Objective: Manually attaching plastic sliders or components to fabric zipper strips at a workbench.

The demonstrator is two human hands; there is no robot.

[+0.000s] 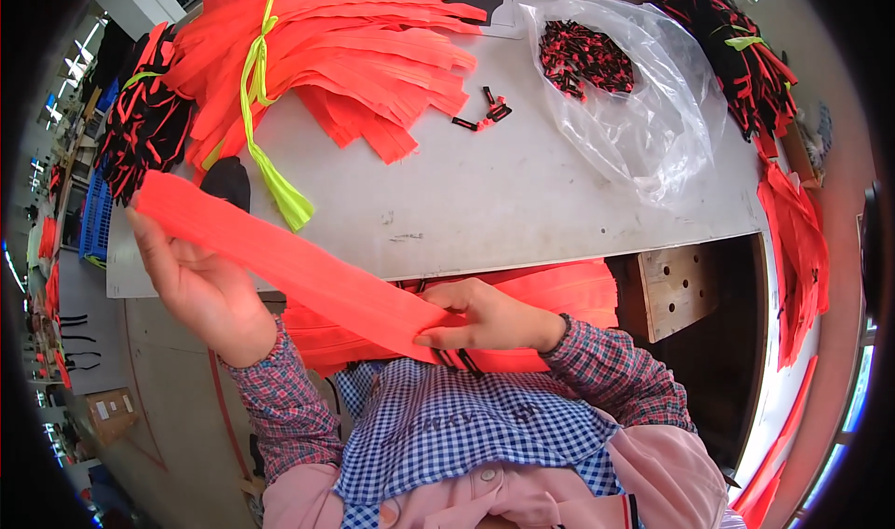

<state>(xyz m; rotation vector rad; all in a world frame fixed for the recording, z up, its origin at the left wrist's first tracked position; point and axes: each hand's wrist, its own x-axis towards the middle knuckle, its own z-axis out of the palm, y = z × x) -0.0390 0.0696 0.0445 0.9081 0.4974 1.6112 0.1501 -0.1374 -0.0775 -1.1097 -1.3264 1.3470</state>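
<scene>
A bright orange-red zipper (289, 261) stretches slantwise between my hands, over the front edge of the table. At its far left end, the fingertips of my left hand (213, 296) hold it up, with the palm turned upward. My right hand (503, 319) pinches the other end between thumb and fingers, close to my lap. Just below those fingers, small black pieces (457, 359), apparently zipper pulls, hang by the fabric. More orange-red zippers (583, 294) lie in a stack across my lap, partly covered by my hands and the held zipper.
On the white table (419, 221) lies a large orange bundle (364, 54) tied with a yellow-green strip (261, 91). A clear plastic bag (653, 137) holds small black-and-red pieces (583, 58); several loose ones (489, 114) lie beside it. Black-and-red bundles (144, 119) flank the table.
</scene>
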